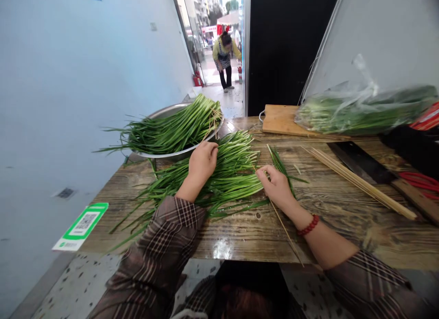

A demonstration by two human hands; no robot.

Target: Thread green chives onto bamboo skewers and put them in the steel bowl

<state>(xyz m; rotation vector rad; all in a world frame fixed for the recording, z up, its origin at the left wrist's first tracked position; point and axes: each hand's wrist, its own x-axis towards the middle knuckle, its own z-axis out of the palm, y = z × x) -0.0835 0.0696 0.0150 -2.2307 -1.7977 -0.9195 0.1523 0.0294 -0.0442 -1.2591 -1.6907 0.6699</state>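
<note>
Green stalks, on the tabletop, long axis left to right; pale ends at the right hand, the nearer one, its grip narrow on a thin stick; left hand curled, contents unclear.

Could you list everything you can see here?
Table: one, brown, centre
Bowl: one, silver, back left
Leafy stalks: one heap, green, in bowl
Loose stalks: one pile, green, between hands
Small bunch: one, green, beyond right hand
Bagged greens: one bag, clear, back right
Board: one, tan, back
Cleaver: one, dark blade, right
Stick bundle: one, tan, beside cleaver
Thin stick: one, tan, at right hand
Code card: one, green-white, left edge
Person: one, yellow top, doorway
Extinguisher: one, red, doorway
Bracelet: one, red, right wrist
Sleeves: two, plaid, forearms
Left hand: one, bare, near bowl
Right hand: one, bare, near small bunch
</note>
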